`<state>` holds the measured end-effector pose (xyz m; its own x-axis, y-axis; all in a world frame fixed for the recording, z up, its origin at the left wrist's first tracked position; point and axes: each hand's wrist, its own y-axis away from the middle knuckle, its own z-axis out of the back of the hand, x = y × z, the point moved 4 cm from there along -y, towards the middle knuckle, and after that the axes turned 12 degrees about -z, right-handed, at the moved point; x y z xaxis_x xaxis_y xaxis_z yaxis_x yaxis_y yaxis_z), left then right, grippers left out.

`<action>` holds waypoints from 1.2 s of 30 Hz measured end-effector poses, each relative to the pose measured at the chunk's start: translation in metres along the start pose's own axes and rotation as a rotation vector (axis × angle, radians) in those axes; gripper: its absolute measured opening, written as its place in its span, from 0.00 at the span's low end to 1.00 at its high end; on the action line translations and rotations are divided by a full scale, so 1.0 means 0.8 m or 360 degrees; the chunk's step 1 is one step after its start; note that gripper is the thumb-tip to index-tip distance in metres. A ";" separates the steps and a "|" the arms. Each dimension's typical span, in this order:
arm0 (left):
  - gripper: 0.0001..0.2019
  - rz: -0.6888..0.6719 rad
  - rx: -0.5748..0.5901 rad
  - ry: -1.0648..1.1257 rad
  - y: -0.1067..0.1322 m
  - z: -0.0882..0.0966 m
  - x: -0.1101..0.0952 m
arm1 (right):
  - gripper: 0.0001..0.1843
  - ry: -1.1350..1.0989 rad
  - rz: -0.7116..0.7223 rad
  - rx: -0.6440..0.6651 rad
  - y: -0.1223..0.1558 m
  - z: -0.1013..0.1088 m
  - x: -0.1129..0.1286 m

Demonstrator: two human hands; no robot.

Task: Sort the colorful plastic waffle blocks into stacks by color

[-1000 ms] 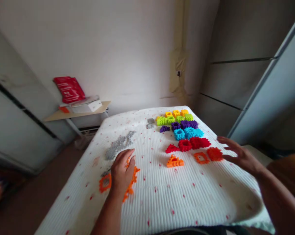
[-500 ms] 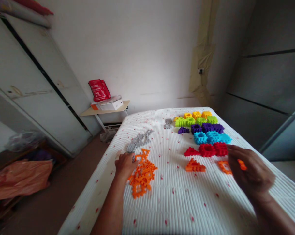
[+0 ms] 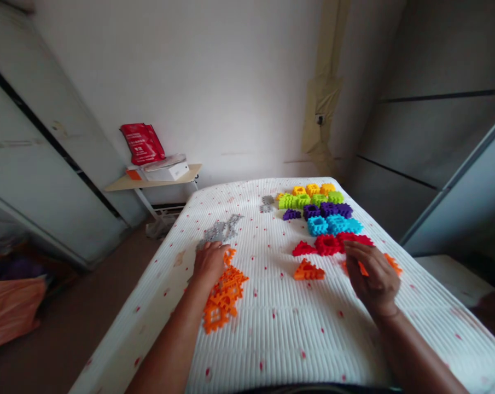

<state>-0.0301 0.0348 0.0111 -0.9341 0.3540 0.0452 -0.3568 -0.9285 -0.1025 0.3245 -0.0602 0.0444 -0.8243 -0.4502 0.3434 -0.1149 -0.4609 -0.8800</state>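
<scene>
Reaching low across the ribbed white cover (image 3: pixel 280 306), the left hand (image 3: pixel 210 260) meets the far left edge of an orange heap (image 3: pixel 228 290), its fingers bent downward; whether they grip anything is hidden. One piece pinched by its rim should come away most cleanly, as the overlapping teeth could snag. Just beyond lie flat, notched grey pieces (image 3: pixel 226 227), dull beside the orange ones, which look like stiff moulded plastic in square frames and toothed plates. Well to the right sits an orange triangular block (image 3: pixel 310 274), hollow and tooth-edged. Past it, chunky red blocks (image 3: pixel 327 251) form a row. The right hand (image 3: pixel 372 276) is over more orange, fingers loosely curled and part spread; I can't make out a hold. A light fingertip touch would spare the red neighbours. An orange toothed piece (image 3: pixel 394 264) shows beside its far side.
</scene>
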 end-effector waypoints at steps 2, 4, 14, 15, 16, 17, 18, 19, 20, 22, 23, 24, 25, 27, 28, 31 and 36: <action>0.23 -0.0016 0.0046 0.0022 -0.009 -0.005 0.001 | 0.14 -0.0002 -0.0029 -0.0022 -0.001 0.001 -0.002; 0.21 -0.0021 0.0074 0.0027 -0.016 -0.008 0.003 | 0.14 -0.0014 -0.0043 -0.0026 -0.001 0.001 -0.003; 0.09 0.0046 0.0032 0.0048 -0.022 0.005 0.007 | 0.11 -0.0026 -0.0052 0.0003 -0.003 -0.003 -0.005; 0.08 0.0061 0.0002 0.0066 -0.021 0.007 0.006 | 0.10 -0.0028 -0.0044 0.0003 -0.004 -0.003 -0.004; 0.09 0.0076 -0.0034 0.0090 -0.019 0.009 0.006 | 0.10 -0.0031 -0.0037 0.0007 -0.004 -0.003 -0.004; 0.09 0.0091 -0.0075 0.0120 -0.018 0.012 0.005 | 0.10 -0.0033 -0.0034 0.0013 -0.005 -0.003 -0.003; 0.10 0.0103 -0.0117 0.0160 -0.018 0.014 0.003 | 0.10 -0.0036 -0.0035 0.0017 -0.005 -0.004 -0.002; 0.11 0.0113 -0.0159 0.0212 -0.017 0.017 0.000 | 0.10 -0.0042 -0.0040 0.0025 -0.006 -0.004 0.000; 0.12 0.0117 -0.0196 0.0269 -0.016 0.018 -0.005 | 0.10 -0.0054 -0.0044 0.0039 -0.006 -0.005 0.003; 0.12 0.0105 -0.0262 0.0390 -0.016 0.021 -0.018 | 0.11 -0.0101 -0.0044 0.0094 -0.007 -0.008 0.013; 0.12 0.0095 -0.0313 0.0494 -0.015 0.022 -0.027 | 0.11 -0.0134 -0.0033 0.0137 -0.007 -0.011 0.019; 0.12 0.0080 -0.0379 0.0639 -0.014 0.023 -0.036 | 0.12 -0.0171 -0.0016 0.0184 -0.006 -0.014 0.026; 0.11 0.0064 -0.0457 0.0819 -0.012 0.025 -0.046 | 0.12 -0.0209 0.0006 0.0233 -0.006 -0.017 0.033; 0.09 0.0042 -0.0604 0.1234 -0.009 0.026 -0.067 | 0.13 -0.0273 0.0055 0.0323 -0.003 -0.025 0.046; 0.08 0.0045 -0.0650 0.1428 -0.008 0.026 -0.077 | 0.13 -0.0296 0.0081 0.0369 -0.002 -0.029 0.051; 0.07 0.0103 -0.0665 0.1869 -0.006 0.024 -0.104 | 0.14 -0.0333 0.0120 0.0481 0.002 -0.037 0.056; 0.08 0.0177 -0.0574 0.2332 -0.004 0.026 -0.140 | 0.16 -0.0321 0.0118 0.0540 0.002 -0.036 0.051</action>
<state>0.0756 -0.0043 0.0272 -0.0578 0.2831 -0.9574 -0.0650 -0.9580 -0.2793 0.2745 -0.0572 0.0477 -0.6941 -0.6174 0.3703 0.1583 -0.6327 -0.7580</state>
